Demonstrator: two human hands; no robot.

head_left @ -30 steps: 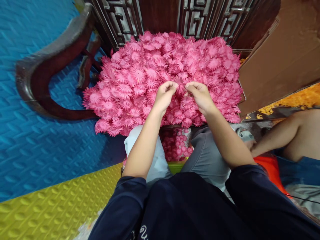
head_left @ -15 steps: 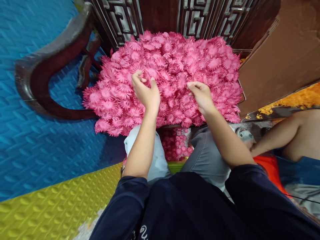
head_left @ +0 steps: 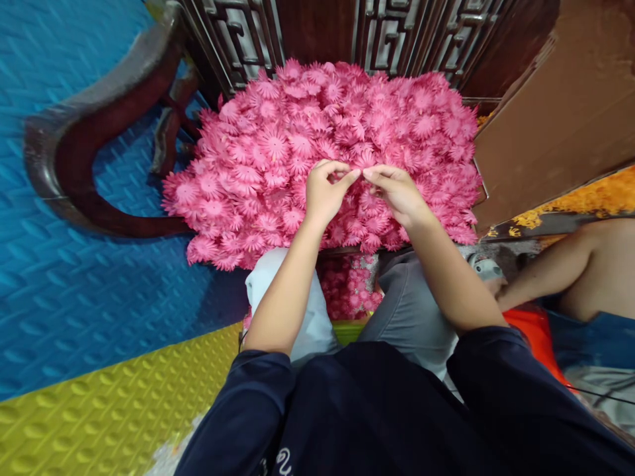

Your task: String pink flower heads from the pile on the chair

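Observation:
A wide heap of pink flower-shaped pieces (head_left: 258, 172) lies in front of me. Over its middle, my left hand (head_left: 328, 188) has thumb and fingers pinched together, their tips almost meeting those of my right hand (head_left: 397, 192). The right hand is also closed in a pinch. Something small and pink seems to be between the fingertips, too small to make out. More pink pieces (head_left: 361, 284) lie lower down, between my knees.
A dark curved wooden armrest (head_left: 74, 152) stands at the left over blue matting (head_left: 124, 291). Dark latticed wood (head_left: 317, 33) rises behind the heap. Brown cardboard (head_left: 560, 112) leans at the right, beside orange pieces (head_left: 585, 198). Another person's bare leg (head_left: 560, 264) is at the right.
My left hand has moved right and slightly down, from open fingers to a pinch beside my right hand. My right hand has barely moved.

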